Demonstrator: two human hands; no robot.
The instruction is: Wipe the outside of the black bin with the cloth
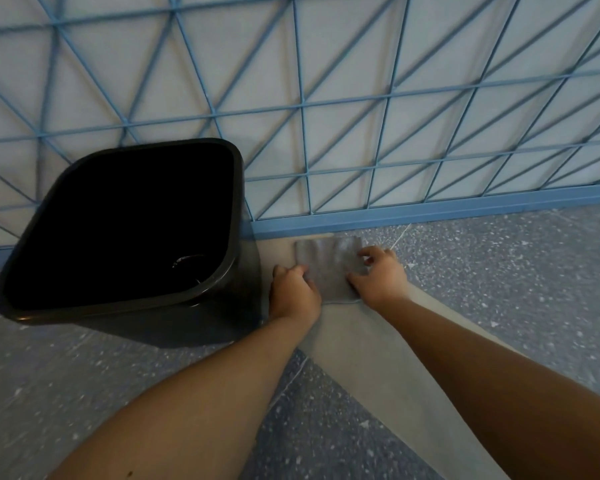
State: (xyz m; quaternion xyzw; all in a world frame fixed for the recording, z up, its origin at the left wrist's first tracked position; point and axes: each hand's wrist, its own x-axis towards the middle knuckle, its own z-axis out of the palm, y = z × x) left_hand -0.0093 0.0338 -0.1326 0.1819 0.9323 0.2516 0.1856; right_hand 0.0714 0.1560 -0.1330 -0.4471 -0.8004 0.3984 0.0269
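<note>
The black bin [201, 317] stands upright on the floor at the left, its square mouth open towards me. A grey cloth [328, 263] lies flat on the floor just right of the bin, close to the wall. My left hand [293, 294] rests on the cloth's left edge with its fingers curled onto the fabric. My right hand [378, 275] presses on the cloth's right side, fingers spread over it. Neither hand touches the bin.
A blue wire grid panel [388, 133] with a blue base rail [430, 213] runs along the wall behind the bin and cloth. A beige strip [371, 358] crosses the speckled grey floor [534, 289] under my arms.
</note>
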